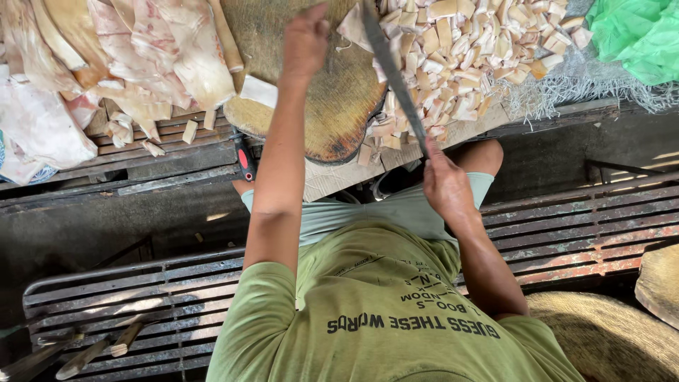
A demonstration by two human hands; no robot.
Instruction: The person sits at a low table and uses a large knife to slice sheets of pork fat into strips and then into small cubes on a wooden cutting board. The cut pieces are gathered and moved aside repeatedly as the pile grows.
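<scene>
My left hand (pixel 305 37) reaches out over a round wooden chopping block (pixel 332 106), fingers curled down onto it beside a pale strip (pixel 351 28); whether it grips anything is hidden. My right hand (pixel 444 185) is closed on the handle of a long dark knife (pixel 392 74), whose blade runs up and left across the block's right edge. A heap of small pale cut pieces (pixel 460 49) lies to the right of the block. One white piece (pixel 258 90) rests on the block's left rim.
Large pale slabs (pixel 141 49) are stacked at the left on wooden slats. A red-handled tool (pixel 244 159) lies under the block's edge. A green plastic bag (pixel 636 35) sits top right. A rusty metal grate (pixel 566 226) runs beside my legs. Wooden sticks (pixel 85 357) lie bottom left.
</scene>
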